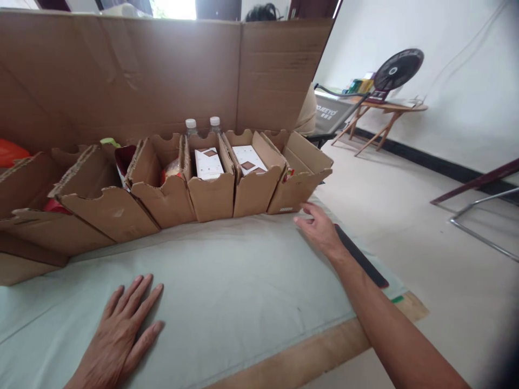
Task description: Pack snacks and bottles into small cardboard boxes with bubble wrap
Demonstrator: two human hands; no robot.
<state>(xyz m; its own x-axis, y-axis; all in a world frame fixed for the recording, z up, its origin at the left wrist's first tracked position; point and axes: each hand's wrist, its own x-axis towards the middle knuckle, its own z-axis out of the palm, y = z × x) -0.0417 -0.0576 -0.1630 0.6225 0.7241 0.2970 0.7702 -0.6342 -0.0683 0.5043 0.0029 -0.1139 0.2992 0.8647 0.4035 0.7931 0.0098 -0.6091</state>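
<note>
My left hand (124,327) lies palm down on the pale green cloth (227,281), its fingers spread and holding nothing. My right hand (318,227) reaches to the bottom front corner of the rightmost cardboard bin (298,192). Its thumb and forefinger are apart; whether a fingertip touches the bin I cannot tell. A small red item (288,174) shows inside that bin. To its left, a bin (257,194) and another bin (211,200) each hold a white box with brown squares. Beside my right wrist lies a dark flat strip (360,256).
More cardboard bins run left, one with a red-and-clear packet (172,172). Two white-capped bottles (214,124) stand behind the row, before a tall cardboard panel (162,70). The wooden table edge (324,346) is nearest me. Right of the table are a folding chair (330,113) and a fan (395,73).
</note>
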